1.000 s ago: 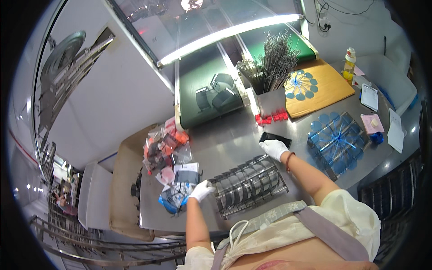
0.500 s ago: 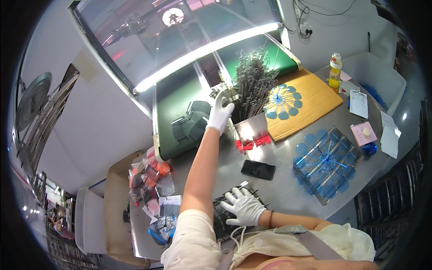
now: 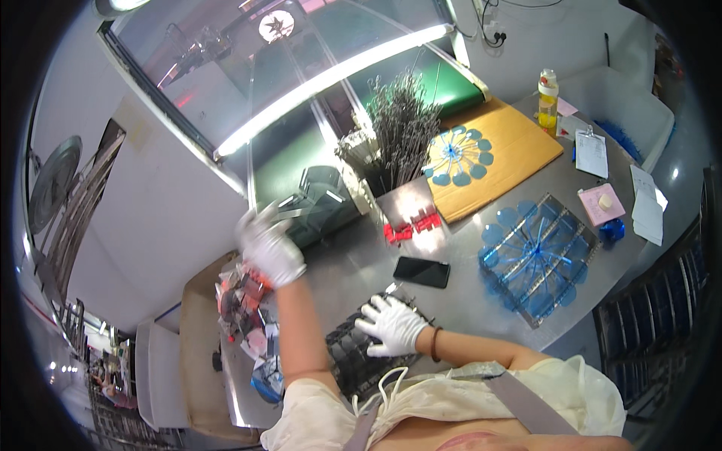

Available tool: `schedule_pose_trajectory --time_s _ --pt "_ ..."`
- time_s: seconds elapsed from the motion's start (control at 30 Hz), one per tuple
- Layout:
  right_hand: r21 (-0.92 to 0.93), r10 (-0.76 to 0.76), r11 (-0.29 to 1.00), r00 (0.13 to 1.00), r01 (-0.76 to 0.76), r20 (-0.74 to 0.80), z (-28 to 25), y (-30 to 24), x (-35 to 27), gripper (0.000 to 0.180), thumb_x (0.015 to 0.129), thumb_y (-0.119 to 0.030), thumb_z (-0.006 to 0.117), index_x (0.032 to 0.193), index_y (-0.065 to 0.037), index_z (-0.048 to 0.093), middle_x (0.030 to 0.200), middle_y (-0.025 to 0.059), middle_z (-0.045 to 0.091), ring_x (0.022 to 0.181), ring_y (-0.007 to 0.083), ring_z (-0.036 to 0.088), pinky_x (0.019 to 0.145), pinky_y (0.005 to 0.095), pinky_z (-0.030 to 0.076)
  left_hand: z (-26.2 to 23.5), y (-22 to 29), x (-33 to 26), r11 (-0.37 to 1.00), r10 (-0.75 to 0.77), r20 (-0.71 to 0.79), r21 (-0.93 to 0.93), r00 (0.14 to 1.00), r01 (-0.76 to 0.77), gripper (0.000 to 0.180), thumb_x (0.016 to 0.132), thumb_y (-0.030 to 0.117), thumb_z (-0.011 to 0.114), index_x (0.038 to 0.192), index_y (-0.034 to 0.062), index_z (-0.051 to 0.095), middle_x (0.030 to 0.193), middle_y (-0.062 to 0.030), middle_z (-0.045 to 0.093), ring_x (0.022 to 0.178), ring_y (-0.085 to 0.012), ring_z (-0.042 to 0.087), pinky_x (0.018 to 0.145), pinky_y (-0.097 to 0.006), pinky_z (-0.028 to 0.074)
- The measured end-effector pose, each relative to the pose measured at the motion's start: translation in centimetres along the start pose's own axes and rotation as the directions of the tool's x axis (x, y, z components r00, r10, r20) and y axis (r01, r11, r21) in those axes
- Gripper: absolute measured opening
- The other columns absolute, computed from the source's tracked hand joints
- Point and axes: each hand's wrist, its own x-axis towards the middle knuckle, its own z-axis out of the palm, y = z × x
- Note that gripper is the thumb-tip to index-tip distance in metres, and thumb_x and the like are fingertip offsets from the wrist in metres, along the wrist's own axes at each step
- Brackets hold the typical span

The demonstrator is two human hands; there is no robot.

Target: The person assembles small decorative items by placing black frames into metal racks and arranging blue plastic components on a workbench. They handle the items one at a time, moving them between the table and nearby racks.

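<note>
My left hand [image 3: 271, 248], in a white glove, is over the near left corner of the green conveyor belt [image 3: 268, 169]. It is blurred, but its fingers look spread, and I see nothing in them. Dark flat pieces [image 3: 320, 199] lie on the belt just right of it. My right hand [image 3: 391, 325], gloved too, rests with fingers stretched out on a black rack [image 3: 350, 353] of rows of dark pieces on the metal table. A black phone [image 3: 422, 272] lies beyond it, and small red clips [image 3: 412, 228] are farther off.
An upright bundle of thin dark rods [image 3: 402, 139] stands at the belt. Blue discs fan out on cardboard [image 3: 511, 161] and on a clear rack [image 3: 538, 255] to the right. A yellow bottle [image 3: 547, 105] stands beyond. Orange and red bags [image 3: 244, 293] crowd the left edge.
My left hand has swung left and toward me, away from the base of the rod bundle to the belt's corner. My right hand stays on the rack. The view has shifted slightly.
</note>
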Motion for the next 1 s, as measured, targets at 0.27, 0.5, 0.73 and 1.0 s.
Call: schedule_pose_trajectory --time_s 0.27,0.5,0.73,1.0 --pt "-0.075 -0.081 0.994 0.994 0.076 -0.073 0.6 -0.4 0.2 0.061 0.08 -0.054 0.068 0.122 -0.01 0.067 0.119 0.0148 0.06 0.116 0.0365 0.052 0.097 0.0538 0.043 -27.3 20.9 -12.1 0.821 0.367 -0.554 0.57 0.747 0.02 0.028 0.107 0.022 0.053 0.126 0.0028 0.058 0.095 -0.0045 0.055 0.07 -0.0118 0.052 0.052 -0.021 0.037" --pt "-0.238 -0.01 0.971 0.993 0.037 0.116 0.8 -4.0 2.5 0.075 0.091 -0.063 0.06 0.146 -0.014 0.053 0.152 0.0223 0.045 0.142 0.0407 0.04 0.115 0.0659 0.029 -35.8 17.4 -27.2 0.81 -0.028 -0.808 0.327 0.588 0.488 0.036 0.089 0.012 0.057 0.123 0.0014 0.056 0.105 -0.0102 0.06 0.086 -0.0202 0.06 0.065 -0.029 0.046" --pt "-0.252 -0.012 0.963 0.946 0.099 0.324 5.3 -10.6 5.9 0.076 0.092 -0.068 0.054 0.151 -0.02 0.05 0.157 0.0179 0.043 0.146 0.0388 0.038 0.112 0.0723 0.029 -35.1 15.1 -32.5 0.926 -0.158 -0.757 0.11 0.634 0.361 0.024 0.105 0.012 0.049 0.128 0.0127 0.045 0.123 -0.0117 0.056 0.099 -0.0258 0.063 0.09 -0.045 0.055" --pt "-0.342 -0.06 0.929 0.968 0.144 0.244 7.8 -9.8 5.6 0.075 0.093 -0.071 0.049 0.15 -0.023 0.05 0.157 0.0165 0.044 0.146 0.0373 0.04 0.107 0.0733 0.034 -35.2 16.3 -34.0 0.928 -0.23 -0.738 0.029 0.634 0.371 0.015 0.106 0.009 0.047 0.12 0.0152 0.046 0.121 -0.0115 0.057 0.097 -0.025 0.062 0.09 -0.047 0.058"
